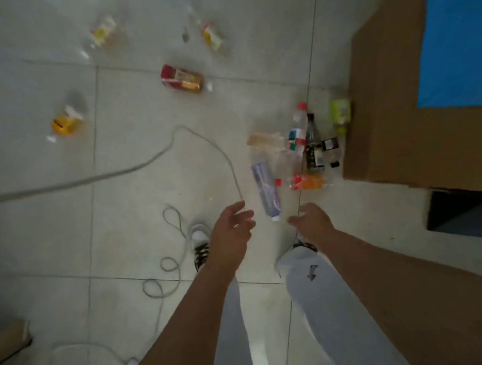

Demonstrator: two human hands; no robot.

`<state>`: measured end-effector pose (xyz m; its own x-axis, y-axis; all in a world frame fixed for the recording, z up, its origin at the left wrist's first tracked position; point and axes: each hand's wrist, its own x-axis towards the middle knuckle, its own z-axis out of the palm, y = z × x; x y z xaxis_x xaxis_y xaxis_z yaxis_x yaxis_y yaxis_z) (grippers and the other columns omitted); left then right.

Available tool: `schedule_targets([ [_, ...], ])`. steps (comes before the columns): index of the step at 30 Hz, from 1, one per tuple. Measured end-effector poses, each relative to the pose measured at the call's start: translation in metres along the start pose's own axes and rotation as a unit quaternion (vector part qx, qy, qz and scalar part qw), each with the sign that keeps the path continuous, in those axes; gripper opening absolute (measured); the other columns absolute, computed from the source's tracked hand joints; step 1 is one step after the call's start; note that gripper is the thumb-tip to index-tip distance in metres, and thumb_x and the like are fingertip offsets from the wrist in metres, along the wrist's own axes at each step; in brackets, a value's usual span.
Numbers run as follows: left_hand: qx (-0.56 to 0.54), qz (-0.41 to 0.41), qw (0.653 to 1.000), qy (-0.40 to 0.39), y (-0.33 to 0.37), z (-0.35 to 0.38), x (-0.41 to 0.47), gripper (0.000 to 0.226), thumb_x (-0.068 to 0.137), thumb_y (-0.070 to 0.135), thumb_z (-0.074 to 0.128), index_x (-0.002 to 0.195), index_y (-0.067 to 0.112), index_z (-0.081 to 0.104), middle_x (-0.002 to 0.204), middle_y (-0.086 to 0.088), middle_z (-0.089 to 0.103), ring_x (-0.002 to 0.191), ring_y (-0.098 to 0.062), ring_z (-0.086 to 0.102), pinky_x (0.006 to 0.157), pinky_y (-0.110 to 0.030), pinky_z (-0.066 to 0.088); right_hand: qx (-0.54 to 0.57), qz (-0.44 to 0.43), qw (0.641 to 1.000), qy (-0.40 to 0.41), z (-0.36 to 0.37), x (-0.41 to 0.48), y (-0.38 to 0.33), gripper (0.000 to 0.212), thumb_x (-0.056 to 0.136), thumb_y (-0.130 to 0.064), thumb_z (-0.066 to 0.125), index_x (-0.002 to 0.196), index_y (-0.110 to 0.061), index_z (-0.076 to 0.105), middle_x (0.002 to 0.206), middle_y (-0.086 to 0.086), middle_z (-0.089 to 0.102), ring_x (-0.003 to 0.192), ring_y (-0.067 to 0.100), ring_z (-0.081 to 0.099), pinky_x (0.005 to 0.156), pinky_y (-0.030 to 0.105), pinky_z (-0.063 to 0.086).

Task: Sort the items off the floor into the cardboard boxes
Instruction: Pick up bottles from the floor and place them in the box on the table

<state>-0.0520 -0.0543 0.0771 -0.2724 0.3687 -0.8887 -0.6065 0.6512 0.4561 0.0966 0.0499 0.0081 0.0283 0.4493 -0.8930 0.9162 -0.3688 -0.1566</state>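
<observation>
Purple-labelled bottle lies on the floor at centre frame, long axis running up-down, cap end nearest and between both hands; left hand and right hand released, empty; right looks marginally nearer; cardboard box at right.

We see our left hand and right hand, both empty with loose fingers, above bottles clustered at one o'clock.

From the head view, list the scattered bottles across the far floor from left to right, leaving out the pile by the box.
Orange-label bottle → yellow-label bottle → red-label bottle → yellow-and-red-label bottle.
</observation>
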Motion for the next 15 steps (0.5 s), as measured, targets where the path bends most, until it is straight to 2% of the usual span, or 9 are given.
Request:
schedule_targets([
  [1, 0.003, -0.009, 1.0, 0.008, -0.014, -0.001, 0.023, 0.038, 0.095, -0.007, 0.046, 0.131, 0.003, 0.047, 0.113, -0.013, 0.059, 0.09, -0.019, 0.056, 0.071, -0.021, 0.043, -0.017, 0.004, 1.0, 0.008, 0.006, 0.026, 0.004, 0.038, 0.09, -0.026, 0.064, 0.122, -0.009, 0.053, 0.117, 0.015, 0.056, 0.109, 0.027, 0.057, 0.08, 0.027, 0.044],
  [5, 0.03, -0.036, 0.998, 0.028, -0.062, -0.004, 0.109, 0.038, 0.095, -0.002, 0.046, 0.132, 0.007, 0.049, 0.112, -0.008, 0.061, 0.091, -0.018, 0.057, 0.072, -0.021, 0.044, -0.056, -0.006, 0.998, 0.032, 0.036, 0.119, 0.011, 0.053, 0.092, -0.03, 0.061, 0.138, -0.008, 0.045, 0.133, 0.013, 0.056, 0.115, 0.03, 0.058, 0.085, 0.029, 0.043],
  [8, 0.035, -0.037, 0.998, 0.039, -0.087, -0.009, 0.167, 0.037, 0.094, -0.003, 0.047, 0.129, 0.007, 0.051, 0.11, -0.009, 0.064, 0.092, -0.02, 0.058, 0.07, -0.021, 0.044, -0.078, -0.027, 0.996, 0.039, 0.065, 0.178, 0.013, 0.051, 0.091, -0.032, 0.063, 0.134, -0.009, 0.047, 0.133, 0.012, 0.056, 0.115, 0.03, 0.057, 0.083, 0.029, 0.042],
  [11, 0.036, -0.047, 0.997, 0.053, -0.105, -0.016, 0.206, 0.036, 0.093, -0.003, 0.048, 0.128, 0.006, 0.053, 0.114, -0.013, 0.065, 0.095, -0.022, 0.059, 0.072, -0.021, 0.045, -0.075, -0.027, 0.995, 0.055, 0.094, 0.219, 0.018, 0.058, 0.09, -0.039, 0.064, 0.136, -0.008, 0.044, 0.128, 0.013, 0.059, 0.111, 0.03, 0.06, 0.08, 0.029, 0.043],
  [13, 0.04, -0.058, 0.996, 0.06, -0.118, -0.022, 0.227, 0.036, 0.094, -0.003, 0.048, 0.129, 0.004, 0.053, 0.116, -0.014, 0.064, 0.097, -0.022, 0.06, 0.075, -0.021, 0.046, -0.074, -0.025, 0.994, 0.074, 0.116, 0.239, 0.02, 0.064, 0.091, -0.043, 0.061, 0.141, -0.01, 0.038, 0.123, 0.013, 0.06, 0.108, 0.031, 0.061, 0.085, 0.035, 0.05],
  [15, 0.04, -0.067, 0.995, 0.059, -0.131, -0.027, 0.242, 0.036, 0.094, -0.005, 0.046, 0.13, 0.001, 0.051, 0.114, -0.016, 0.063, 0.09, -0.02, 0.061, 0.073, -0.019, 0.046, -0.085, -0.011, 0.992, 0.097, 0.136, 0.255, 0.021, 0.063, 0.092, -0.044, 0.059, 0.14, -0.01, 0.038, 0.123, 0.014, 0.058, 0.109, 0.032, 0.06, 0.091, 0.04, 0.051],
])
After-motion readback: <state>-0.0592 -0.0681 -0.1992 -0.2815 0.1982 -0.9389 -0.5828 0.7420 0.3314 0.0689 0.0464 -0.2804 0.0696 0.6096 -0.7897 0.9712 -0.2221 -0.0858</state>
